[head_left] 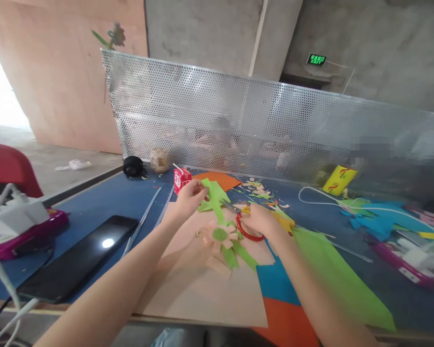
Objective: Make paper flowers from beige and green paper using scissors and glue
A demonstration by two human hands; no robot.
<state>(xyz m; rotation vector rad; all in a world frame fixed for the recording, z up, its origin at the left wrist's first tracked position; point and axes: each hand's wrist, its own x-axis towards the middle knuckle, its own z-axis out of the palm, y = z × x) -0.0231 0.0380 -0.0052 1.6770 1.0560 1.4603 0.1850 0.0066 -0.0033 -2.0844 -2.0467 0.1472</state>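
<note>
My left hand [188, 196] pinches a piece of green paper [214, 196] and holds it up over the table. My right hand [261, 220] grips red-handled scissors [243, 222], whose blades point left toward the green paper. Just below both hands lies a paper flower [221, 237] with pale pink petals, a green centre and green leaves, resting on a pale pink sheet [202, 289].
A black phone [81, 255] lies at left on the blue table [104, 202]. A small red carton [181, 179], orange sheet [217, 180], large green sheet [332, 274] and paper scraps [258, 190] surround the work. A perforated metal screen [260, 125] closes the back. Pink cases sit at both sides.
</note>
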